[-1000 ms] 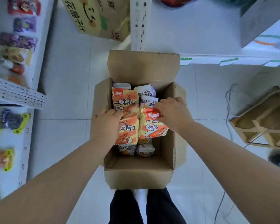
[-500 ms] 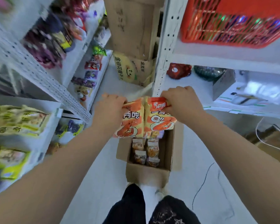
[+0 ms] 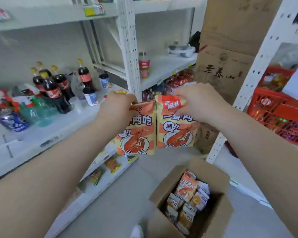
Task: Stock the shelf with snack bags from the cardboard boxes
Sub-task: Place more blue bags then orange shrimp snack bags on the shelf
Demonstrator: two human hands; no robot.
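Note:
Two orange-and-cream shrimp snack bags hang side by side in the air at chest height. My left hand point(image 3: 116, 107) grips the top of the left bag point(image 3: 136, 134). My right hand point(image 3: 196, 102) pinches the top of the right bag point(image 3: 176, 129). Below them, on the floor at the lower right, stands the open cardboard box point(image 3: 163, 191), which holds another shrimp bag point(image 3: 186, 188) and several smaller snack packets. The white shelf point(image 3: 46, 134) runs along my left, with a bare stretch of board in front of the bottles.
Cola bottles point(image 3: 55, 88), cans and cups crowd the left shelf. A perforated white post point(image 3: 129, 54) stands just behind the bags. Tall brown cartons point(image 3: 225, 69) lean at the back right. A red plastic crate point(image 3: 279, 114) sits on the right shelving. Lower left shelves hold snack packs.
Both hands have lifted the two shrimp bags out of the box and raised them to shelf height. My view has swung up and left from the box to the shelves.

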